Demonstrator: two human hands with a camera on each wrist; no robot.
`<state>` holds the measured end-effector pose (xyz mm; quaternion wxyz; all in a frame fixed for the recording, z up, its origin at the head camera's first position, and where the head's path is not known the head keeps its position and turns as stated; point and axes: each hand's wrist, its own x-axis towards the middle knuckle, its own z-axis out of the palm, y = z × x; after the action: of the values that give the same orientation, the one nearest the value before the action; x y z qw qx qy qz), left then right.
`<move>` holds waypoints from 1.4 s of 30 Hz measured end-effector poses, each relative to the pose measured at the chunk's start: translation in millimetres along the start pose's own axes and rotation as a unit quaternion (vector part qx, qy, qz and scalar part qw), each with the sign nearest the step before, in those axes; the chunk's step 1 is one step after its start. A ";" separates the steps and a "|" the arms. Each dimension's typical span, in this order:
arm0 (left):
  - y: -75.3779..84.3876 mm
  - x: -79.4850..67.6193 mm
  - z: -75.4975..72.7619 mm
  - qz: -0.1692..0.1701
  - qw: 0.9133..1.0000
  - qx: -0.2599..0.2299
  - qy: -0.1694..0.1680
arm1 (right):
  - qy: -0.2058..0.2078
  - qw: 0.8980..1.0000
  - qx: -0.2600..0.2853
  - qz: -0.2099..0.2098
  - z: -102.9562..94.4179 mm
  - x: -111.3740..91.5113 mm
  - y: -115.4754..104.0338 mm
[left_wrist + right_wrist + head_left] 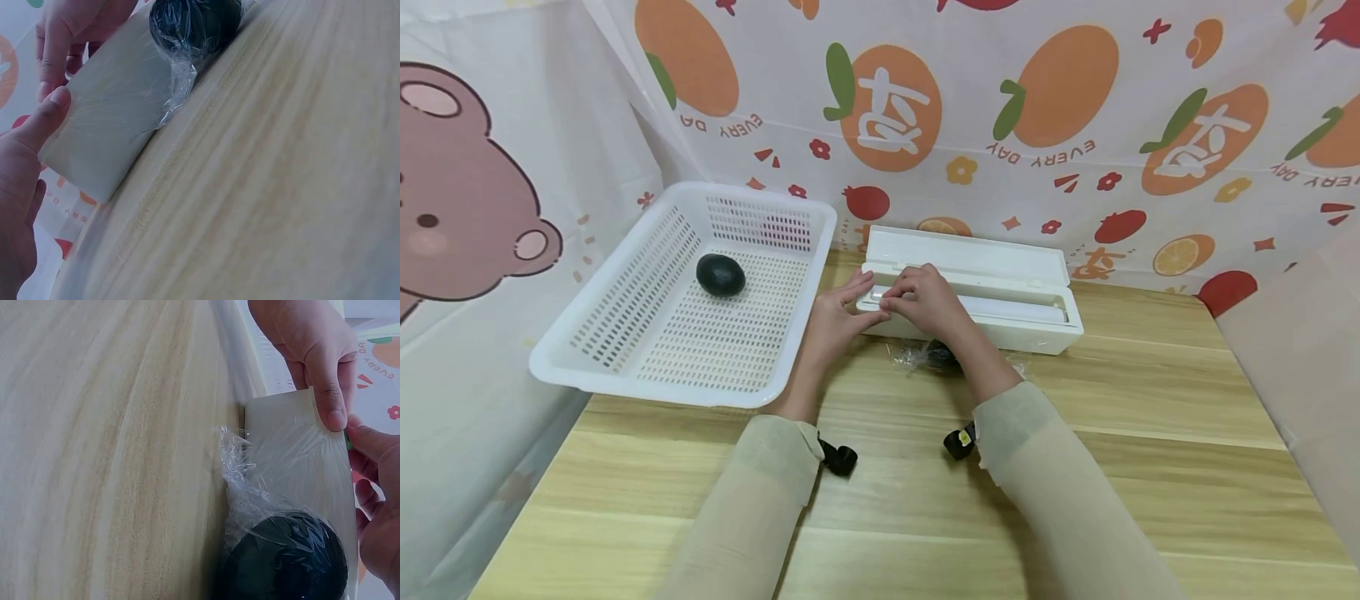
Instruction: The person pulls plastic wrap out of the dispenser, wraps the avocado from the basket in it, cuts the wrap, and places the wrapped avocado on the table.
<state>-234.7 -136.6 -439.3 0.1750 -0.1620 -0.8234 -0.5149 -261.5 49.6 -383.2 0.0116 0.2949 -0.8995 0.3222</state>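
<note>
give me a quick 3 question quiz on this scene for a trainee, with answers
1. True or false: the lid of the long white box is open.
2. Which is nearer the white basket: (a) the left hand or (b) the right hand?
3. Fill in: the dark rounded object in front of the box is wrapped in clear ____.

Key: 1. true; 2. a; 3. film

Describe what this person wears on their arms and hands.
Long, pale beige sleeves cover both arms: left sleeve, right sleeve. A small black device juts out by each cuff; the right device bears a yellow patch, the left device shows none. Both hands are gloveless.
</note>
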 end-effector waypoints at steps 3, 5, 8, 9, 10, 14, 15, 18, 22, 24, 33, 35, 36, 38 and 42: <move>-0.4 -0.3 -0.1 0.039 0.998 0.054 0.004 | 0.005 1.000 0.001 -0.006 0.6 -0.2 0.6; -0.3 -0.9 -0.3 0.069 0.993 0.091 0.010 | 0.007 1.000 0.004 -0.004 1.4 -0.5 1.0; 0.4 -2.2 -0.6 0.100 0.987 0.124 0.015 | 0.007 1.000 0.009 0.005 3.2 -1.2 1.7; 0.9 -2.4 -0.6 0.105 0.986 0.129 0.017 | 0.008 1.000 0.010 0.008 3.5 -1.3 2.0; 0.9 -2.8 -0.6 0.108 0.985 0.131 0.017 | 0.008 1.000 0.011 0.009 4.0 -1.6 2.2; 0.2 -4.0 -1.1 0.106 0.986 0.131 0.019 | 0.008 1.000 0.013 0.004 5.6 -1.9 2.1; -0.2 -4.3 -1.3 0.106 0.986 0.129 0.019 | 0.008 1.000 0.012 0.001 6.1 -1.8 2.3; -1.9 -4.5 -1.2 0.104 0.987 0.123 0.021 | 0.010 1.000 0.003 -0.012 6.2 -2.1 2.0; -2.3 -3.6 0.0 0.107 0.987 0.114 0.023 | 0.014 1.000 -0.014 -0.025 4.4 -3.7 2.6; -1.5 -3.2 0.3 0.104 0.988 0.111 0.021 | 0.016 0.999 -0.021 -0.030 3.5 -4.5 3.1; 0.7 -1.1 7.0 0.097 0.990 0.097 0.012 | 0.033 0.997 -0.056 -0.051 -4.6 -14.5 7.6; 1.1 -1.0 7.7 0.097 0.991 0.094 0.008 | 0.040 0.996 -0.057 -0.051 -7.8 -19.3 12.8; 1.3 -1.0 7.7 0.097 0.991 0.094 0.008 | 0.042 0.996 -0.056 -0.048 -9.6 -22.0 15.5; 1.7 -1.1 6.7 0.097 0.991 0.092 0.013 | 0.046 0.997 -0.052 -0.042 -13.1 -27.2 21.1; 1.4 -2.8 4.6 0.097 0.990 0.100 0.021 | 0.042 0.998 -0.040 -0.030 -16.6 -34.1 29.4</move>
<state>-232.1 -132.0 -441.4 0.2572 -0.2122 -0.8470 -0.4141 -252.0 95.3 -394.1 0.0707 0.3074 -0.9010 0.2977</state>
